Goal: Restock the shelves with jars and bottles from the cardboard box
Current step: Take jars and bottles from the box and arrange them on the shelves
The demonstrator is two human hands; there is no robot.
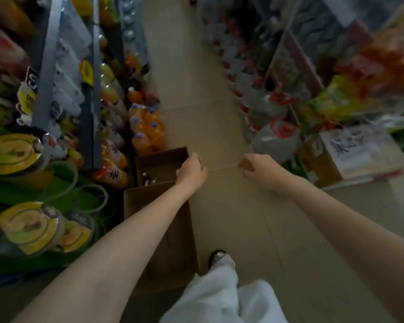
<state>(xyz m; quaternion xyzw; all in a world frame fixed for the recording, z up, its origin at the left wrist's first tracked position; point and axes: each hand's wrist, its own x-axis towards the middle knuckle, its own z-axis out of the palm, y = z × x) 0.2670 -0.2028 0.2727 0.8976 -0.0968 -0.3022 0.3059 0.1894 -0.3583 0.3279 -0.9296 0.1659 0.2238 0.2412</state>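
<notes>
- The box [163, 164] sits open on the floor [219, 113] against the foot of the left shelves [89, 101]; a few small bottle tops [149, 179] show at its bottom, so it looks nearly emptied.
- A second carton [170, 231] lies nearer, its inside dark and unreadable.
- Judging by this, most stock is already shelved and the last few pieces remain.
- Left hand [191, 171] hangs over the box's right rim, fingers loosely curled, holding nothing; the bottles lie just below and left of it.
- Right hand [258, 169] hovers over bare floor, well apart from the box, fingers loosely curled and empty.
</notes>
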